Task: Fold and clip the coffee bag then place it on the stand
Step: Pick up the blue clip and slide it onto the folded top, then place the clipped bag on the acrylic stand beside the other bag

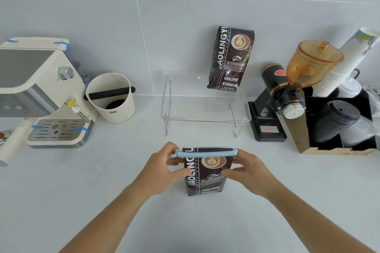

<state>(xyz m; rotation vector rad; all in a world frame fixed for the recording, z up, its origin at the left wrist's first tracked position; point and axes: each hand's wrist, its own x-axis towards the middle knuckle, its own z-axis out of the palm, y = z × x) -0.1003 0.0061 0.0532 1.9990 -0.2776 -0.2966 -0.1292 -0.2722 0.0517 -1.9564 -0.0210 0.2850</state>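
Note:
A dark brown coffee bag (205, 178) stands upright on the white counter in front of me, its top folded over. A light blue clip (205, 153) runs across that folded top. My left hand (164, 167) grips the clip's left end and the bag's left side. My right hand (249, 168) holds the clip's right end and the bag's right side. Behind the bag stands a clear acrylic stand (205, 118). A second, unclipped coffee bag (231, 57) leans on the wall at the stand's back right.
A cream espresso machine (41, 92) sits at the left, a cream knock box (112, 98) beside it. A black grinder with an amber hopper (287, 92) stands right of the stand. Stacked paper cups (345, 63) and black lids (337, 121) fill an organizer at far right.

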